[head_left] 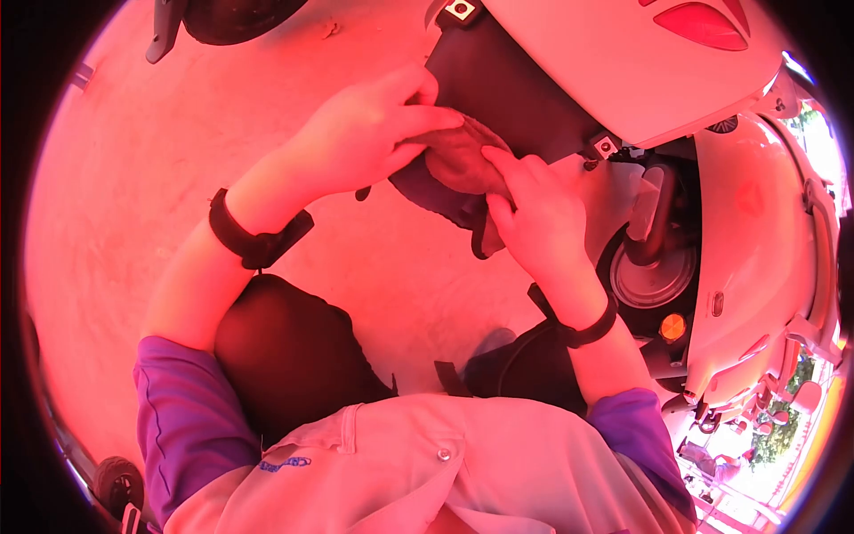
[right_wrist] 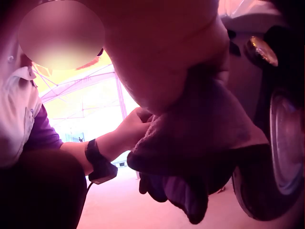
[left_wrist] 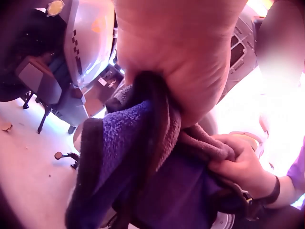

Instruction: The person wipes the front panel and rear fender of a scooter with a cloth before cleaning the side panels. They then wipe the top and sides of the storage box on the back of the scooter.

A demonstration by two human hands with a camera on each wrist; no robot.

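A plush cloth [head_left: 458,165] with dark edging is stretched between the two hands, folded over on itself. My left hand [head_left: 369,133] pinches its upper left part between thumb and fingers. At its right end my right hand [head_left: 544,214] grips the edge, thumb toward me. In the left wrist view the cloth [left_wrist: 124,133] hangs in loose blue-purple folds below the left hand [left_wrist: 178,57]. The right wrist view shows the cloth [right_wrist: 205,126] draped under the right hand [right_wrist: 167,57], with the left hand [right_wrist: 131,129] behind it.
A scooter's pale rear body [head_left: 614,62] and dark flap [head_left: 507,80] stand just beyond the cloth. To the right are another scooter's wheel [head_left: 654,276], an orange reflector [head_left: 672,327] and pale bodywork [head_left: 747,231]. My dark-clad knee [head_left: 289,343] is below the left forearm.
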